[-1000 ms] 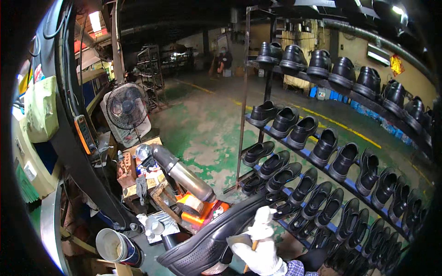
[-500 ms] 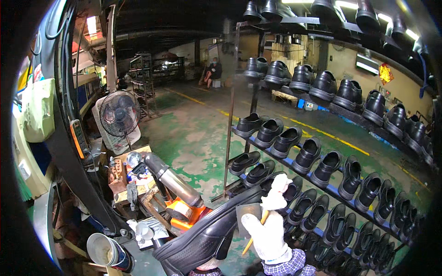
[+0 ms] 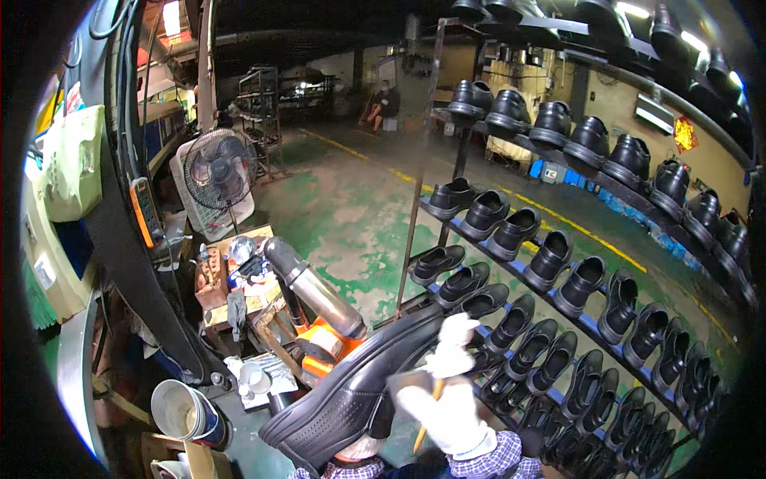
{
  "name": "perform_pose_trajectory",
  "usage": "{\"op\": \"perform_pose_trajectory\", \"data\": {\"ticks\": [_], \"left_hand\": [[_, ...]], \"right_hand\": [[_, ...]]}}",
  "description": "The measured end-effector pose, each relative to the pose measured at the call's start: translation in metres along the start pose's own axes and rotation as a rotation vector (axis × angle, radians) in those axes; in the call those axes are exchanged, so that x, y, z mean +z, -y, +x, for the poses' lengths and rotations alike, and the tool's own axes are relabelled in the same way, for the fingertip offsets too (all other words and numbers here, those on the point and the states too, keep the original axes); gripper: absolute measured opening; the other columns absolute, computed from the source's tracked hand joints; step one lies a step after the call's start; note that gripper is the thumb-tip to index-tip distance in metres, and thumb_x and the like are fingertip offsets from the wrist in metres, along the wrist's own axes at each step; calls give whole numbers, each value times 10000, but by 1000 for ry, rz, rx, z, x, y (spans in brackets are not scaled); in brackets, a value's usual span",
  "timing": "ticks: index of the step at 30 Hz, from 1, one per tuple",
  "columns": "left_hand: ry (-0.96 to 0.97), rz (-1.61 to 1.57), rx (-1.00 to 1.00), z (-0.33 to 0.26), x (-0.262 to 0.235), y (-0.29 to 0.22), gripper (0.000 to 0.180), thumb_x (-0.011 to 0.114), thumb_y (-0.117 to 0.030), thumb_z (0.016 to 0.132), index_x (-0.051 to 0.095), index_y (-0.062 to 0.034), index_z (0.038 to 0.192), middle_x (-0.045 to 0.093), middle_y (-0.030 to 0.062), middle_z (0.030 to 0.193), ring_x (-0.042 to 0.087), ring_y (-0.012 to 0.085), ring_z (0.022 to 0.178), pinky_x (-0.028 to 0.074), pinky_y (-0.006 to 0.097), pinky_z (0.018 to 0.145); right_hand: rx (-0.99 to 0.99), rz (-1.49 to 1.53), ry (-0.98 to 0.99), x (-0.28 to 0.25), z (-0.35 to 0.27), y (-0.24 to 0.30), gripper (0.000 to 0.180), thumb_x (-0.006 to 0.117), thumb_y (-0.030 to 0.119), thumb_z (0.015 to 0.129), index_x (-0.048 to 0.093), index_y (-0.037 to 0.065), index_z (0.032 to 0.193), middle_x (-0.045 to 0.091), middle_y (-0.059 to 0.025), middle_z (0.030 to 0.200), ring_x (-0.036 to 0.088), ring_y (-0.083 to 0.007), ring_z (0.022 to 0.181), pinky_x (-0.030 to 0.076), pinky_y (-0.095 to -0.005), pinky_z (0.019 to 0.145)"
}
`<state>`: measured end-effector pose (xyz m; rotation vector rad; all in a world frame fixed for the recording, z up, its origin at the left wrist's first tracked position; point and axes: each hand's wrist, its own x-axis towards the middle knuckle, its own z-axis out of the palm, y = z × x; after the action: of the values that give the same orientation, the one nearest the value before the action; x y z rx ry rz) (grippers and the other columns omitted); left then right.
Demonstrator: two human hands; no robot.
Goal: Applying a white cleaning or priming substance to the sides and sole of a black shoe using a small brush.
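Note:
A large black shoe (image 3: 327, 419) with perforated sides is held up close at the lower middle. At its lower end is my left hand (image 3: 363, 449) in a pale glove, fingers mostly hidden by the shoe, which it supports. My right hand (image 3: 451, 403), in a white glove, is closed around a thin yellow stick (image 3: 420, 437) beside the shoe's right end. A dark flat piece (image 3: 401, 385) shows by the right fingers; whether it joins the stick I cannot tell. Behind the shoe stands an orange hot-air blower (image 3: 327, 345) with a metal tube.
A rack (image 3: 558, 303) with several rows of black shoes fills the right side. To the left are a bucket (image 3: 182, 417), a cluttered small table (image 3: 259, 303), a fan (image 3: 219, 169) and a dark post (image 3: 132, 263). A person (image 3: 384, 105) sits far back.
My right hand has moved slightly left and down along the shoe with the stick. The shoe has shifted a little left. The background has swung right and slightly down as my view turned.

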<state>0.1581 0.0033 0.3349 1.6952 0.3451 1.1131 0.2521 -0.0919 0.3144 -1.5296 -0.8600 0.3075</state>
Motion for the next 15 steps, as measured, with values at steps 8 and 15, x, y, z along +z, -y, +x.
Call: {"op": "perform_pose_trajectory", "data": {"ticks": [8,15], "left_hand": [[-5,177,84,7,-7,-27,347,649,-182,952,644,-17,1257,651,159,1252,607,276,1176,467,404,1045],[-206,-767,-279,-6,-2,34,323,635,-172,956,658,-31,1246,634,154,1288,597,268,1200,467,398,1039]], "right_hand": [[232,382,-43,-2,21,15,345,707,107,867,553,-9,1153,600,-73,993,589,-146,858,508,-294,755],[132,98,42,7,32,-2,469,741,231,895,528,-24,1226,569,-125,1110,555,-183,1023,478,-325,871]]}}
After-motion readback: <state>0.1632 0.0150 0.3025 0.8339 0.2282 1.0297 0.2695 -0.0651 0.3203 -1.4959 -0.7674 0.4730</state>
